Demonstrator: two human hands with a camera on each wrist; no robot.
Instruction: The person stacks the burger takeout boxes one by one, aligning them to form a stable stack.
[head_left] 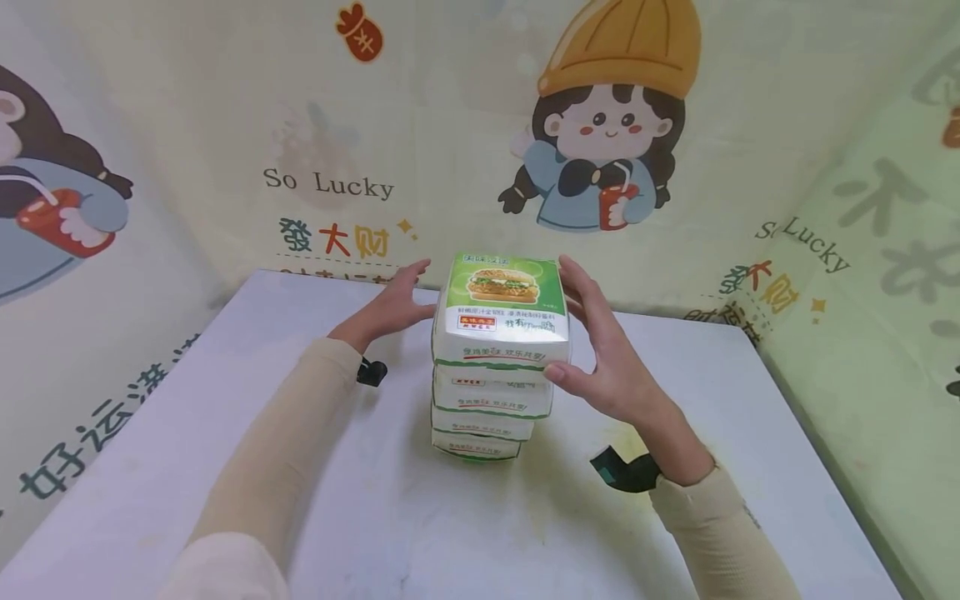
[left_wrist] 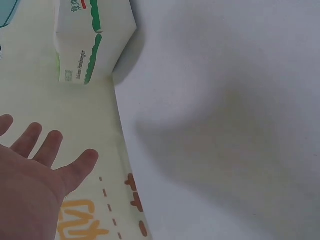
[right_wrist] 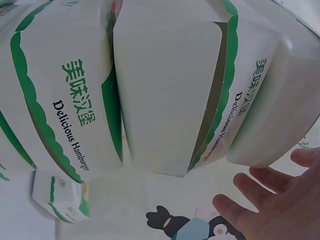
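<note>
Several white-and-green hamburger boxes stand stacked on the table, the top box [head_left: 502,304] bearing a burger picture on its lid. On the left of the stack, my left hand [head_left: 393,304] is held with spread fingers; its thumb tip comes close to the top box's side. In the left wrist view this hand [left_wrist: 37,180] looks empty and apart from a box [left_wrist: 82,42]. My right hand [head_left: 607,358] is at the right side of the top box, thumb by the near corner and fingers along the far side. The right wrist view shows those fingers [right_wrist: 255,192] spread, near a box edge; contact is unclear.
A smaller-looking box [right_wrist: 62,197] stands farther off in the right wrist view; the head view does not show it. The white table [head_left: 352,517] meets a cartoon-printed cloth wall [head_left: 450,167] behind the stack. A black strap [head_left: 626,469] juts from the right wrist.
</note>
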